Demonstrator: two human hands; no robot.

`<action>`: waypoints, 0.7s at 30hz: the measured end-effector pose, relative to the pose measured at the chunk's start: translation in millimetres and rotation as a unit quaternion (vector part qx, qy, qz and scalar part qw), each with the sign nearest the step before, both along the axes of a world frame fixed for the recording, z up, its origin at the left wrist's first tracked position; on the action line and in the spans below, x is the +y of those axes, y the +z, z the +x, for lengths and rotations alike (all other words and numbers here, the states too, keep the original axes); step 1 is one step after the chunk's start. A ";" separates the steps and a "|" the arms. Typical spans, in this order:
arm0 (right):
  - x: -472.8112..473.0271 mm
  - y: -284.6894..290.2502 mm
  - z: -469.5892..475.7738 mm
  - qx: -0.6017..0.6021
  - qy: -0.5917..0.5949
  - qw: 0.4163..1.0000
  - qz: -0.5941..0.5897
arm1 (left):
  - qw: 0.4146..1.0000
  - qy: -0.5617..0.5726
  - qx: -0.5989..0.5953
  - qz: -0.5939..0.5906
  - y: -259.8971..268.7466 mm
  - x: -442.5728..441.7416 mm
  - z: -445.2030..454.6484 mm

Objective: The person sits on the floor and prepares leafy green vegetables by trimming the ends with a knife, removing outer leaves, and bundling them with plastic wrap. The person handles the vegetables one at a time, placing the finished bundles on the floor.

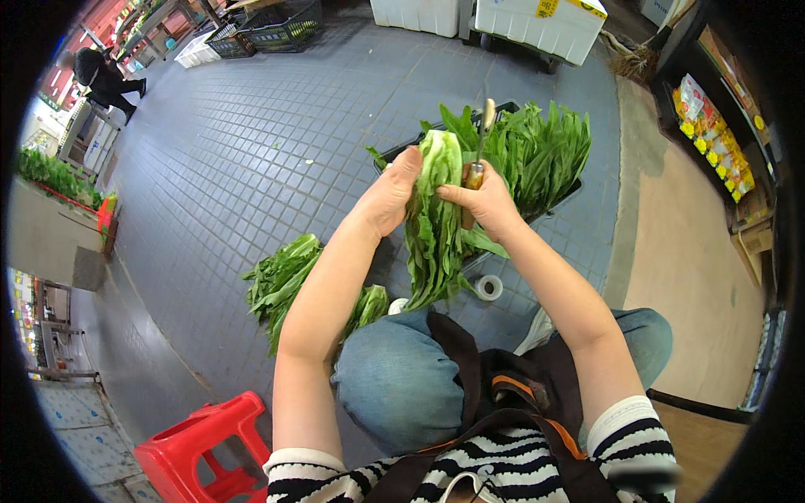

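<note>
A bunch of long-leaf lettuce (434, 214), pale stem end up, hangs between my two hands. My left hand (393, 192) is closed around its upper left side. My right hand (487, 201) grips the wooden handle of a knife (476, 176), its thin blade pointing away, while my right thumb presses on the bunch. Behind my hands, a black plastic crate (569, 195) holds more upright leafy greens (541, 151). Other bunches of greens (283, 283) lie on the tiled floor left of my left forearm. A roll of tape (489, 287) lies on the floor below the crate.
A red plastic stool (201, 446) stands at lower left. White foam boxes (538, 28) are at the top, with a broom (635, 60) to their right. Shelves with yellow-red packets (714, 138) line the right side. A person in dark clothes (104, 75) is far off at upper left.
</note>
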State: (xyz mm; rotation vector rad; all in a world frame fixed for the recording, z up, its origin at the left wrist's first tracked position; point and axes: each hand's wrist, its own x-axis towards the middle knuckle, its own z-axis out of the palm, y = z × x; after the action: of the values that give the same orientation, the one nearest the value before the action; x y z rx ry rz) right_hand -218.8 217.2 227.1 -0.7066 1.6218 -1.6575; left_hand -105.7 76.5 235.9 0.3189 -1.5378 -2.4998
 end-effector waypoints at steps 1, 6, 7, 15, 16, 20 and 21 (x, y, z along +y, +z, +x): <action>1.8 -0.1 -2.2 -0.027 -0.005 0.999 -0.046 | 0.999 0.025 -0.020 0.022 1.2 -1.4 1.2; 14.5 -3.4 -9.2 -0.136 -0.033 0.986 -0.092 | 0.981 0.121 -0.040 -0.146 7.8 -0.8 10.3; 15.3 -2.9 -9.3 -0.116 -0.036 0.988 -0.099 | 0.957 0.148 -0.049 -0.245 9.0 2.7 10.7; 17.7 16.3 -10.5 0.033 -0.023 0.998 -0.040 | 0.886 0.172 -0.005 -0.430 23.8 17.6 10.0; 20.7 19.1 -11.8 0.045 -0.027 0.999 -0.014 | 0.869 0.177 0.012 -0.463 27.1 17.6 11.5; 35.9 29.3 -20.7 0.144 -0.009 0.988 0.060 | 0.797 0.184 0.003 -0.575 44.2 17.0 19.5; 42.4 32.0 -24.5 0.143 0.019 0.987 0.066 | 0.784 0.187 0.009 -0.592 48.4 15.9 20.0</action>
State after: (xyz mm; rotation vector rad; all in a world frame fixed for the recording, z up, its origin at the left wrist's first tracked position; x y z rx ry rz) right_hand -243.3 259.6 259.0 -0.9342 1.8849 -1.4563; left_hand -85.7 92.5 284.3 0.3126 -2.3489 -0.8953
